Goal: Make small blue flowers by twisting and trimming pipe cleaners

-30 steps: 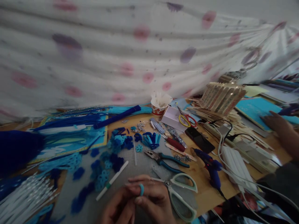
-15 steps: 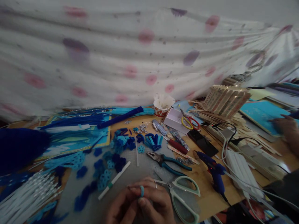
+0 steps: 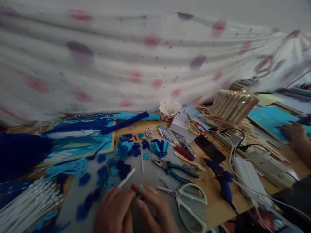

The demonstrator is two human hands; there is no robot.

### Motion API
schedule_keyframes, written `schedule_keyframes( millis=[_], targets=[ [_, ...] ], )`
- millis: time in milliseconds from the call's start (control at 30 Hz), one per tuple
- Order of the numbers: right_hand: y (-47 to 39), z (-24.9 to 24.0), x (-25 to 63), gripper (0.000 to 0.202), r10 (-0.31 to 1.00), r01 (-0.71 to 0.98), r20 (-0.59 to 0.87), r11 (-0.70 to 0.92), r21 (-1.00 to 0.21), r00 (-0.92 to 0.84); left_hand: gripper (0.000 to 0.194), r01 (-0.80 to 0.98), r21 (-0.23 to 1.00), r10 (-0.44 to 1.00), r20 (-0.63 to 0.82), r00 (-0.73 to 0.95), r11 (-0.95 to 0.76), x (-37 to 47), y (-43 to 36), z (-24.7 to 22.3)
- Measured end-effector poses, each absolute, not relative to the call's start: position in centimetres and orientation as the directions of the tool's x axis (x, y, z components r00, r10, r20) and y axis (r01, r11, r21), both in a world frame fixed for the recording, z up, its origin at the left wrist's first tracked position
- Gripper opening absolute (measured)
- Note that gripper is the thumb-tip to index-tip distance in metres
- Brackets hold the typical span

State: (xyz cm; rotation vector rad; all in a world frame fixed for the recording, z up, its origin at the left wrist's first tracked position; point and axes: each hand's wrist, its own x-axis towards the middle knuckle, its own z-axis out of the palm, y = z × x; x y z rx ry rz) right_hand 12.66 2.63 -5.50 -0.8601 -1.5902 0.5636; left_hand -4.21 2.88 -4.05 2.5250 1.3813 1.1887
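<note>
Low in the middle, my right hand (image 3: 157,204) pinches a short, light blue fuzzy piece of pipe cleaner (image 3: 139,189), bent at the index fingertip. My left hand (image 3: 115,207) is curled closed against it, its fingertips meeting the same piece; their exact grip is partly hidden. Green-handled scissors (image 3: 190,207) lie just right of my right hand. A white stick (image 3: 127,178) is partly covered by my left hand. Blue pipe cleaner flowers (image 3: 123,170) in dark and light shades spread over the grey mat (image 3: 73,197) to the left.
Pliers (image 3: 173,168), a blue glue gun (image 3: 222,178), and a black phone (image 3: 209,149) lie to the right. Cables cross a power strip (image 3: 262,161). White stems (image 3: 31,204) fill the lower left. Another person's hand (image 3: 293,131) rests at a blue board (image 3: 267,119).
My hands have shifted left and slightly up with the pipe cleaner piece, and my left hand has turned back-up. It now covers the lower part of the white stick.
</note>
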Motion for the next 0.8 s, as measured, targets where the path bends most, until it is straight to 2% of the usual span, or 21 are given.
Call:
schedule_keyframes(
  millis=[67,133,233,367,500,667,800],
  targets=[
    [2.5,-6.1,12.1,0.054,0.805,0.214,0.592,0.584,-0.783,-0.030,0.027,0.767,0.217,0.686,0.632,0.361,-0.604,-4.5,3.1,-4.1],
    [2.2,-7.1,11.4,0.052,0.844,0.199,0.537,0.527,-0.827,-0.002,0.023,0.801,0.177,0.696,0.621,0.360,-0.573,-4.5,3.1,-4.4],
    [1.8,-8.6,10.2,0.056,0.874,0.090,0.485,0.484,-0.870,-0.010,0.017,0.817,0.210,0.710,0.635,0.304,-0.538,-4.3,2.9,-4.9],
    [1.2,-9.5,9.3,0.060,0.910,-0.035,0.414,0.414,-0.910,-0.016,0.028,0.813,0.272,0.724,0.645,0.243,-0.515,-4.7,2.8,-5.6],
    [0.9,-9.2,9.3,0.061,0.914,-0.050,0.405,0.403,-0.914,-0.032,0.017,0.796,0.245,0.710,0.638,0.297,-0.554,-5.4,2.9,-5.6],
    [1.1,-9.5,9.4,0.070,0.911,-0.083,0.403,0.397,-0.914,-0.088,0.021,0.810,0.301,0.743,0.628,0.230,-0.504,-5.3,2.9,-5.8],
    [0.8,-10.2,9.2,0.074,0.932,-0.093,0.354,0.347,-0.933,-0.077,0.024,0.827,0.233,0.724,0.636,0.267,-0.511,-4.4,3.3,-5.6]
  ],
)
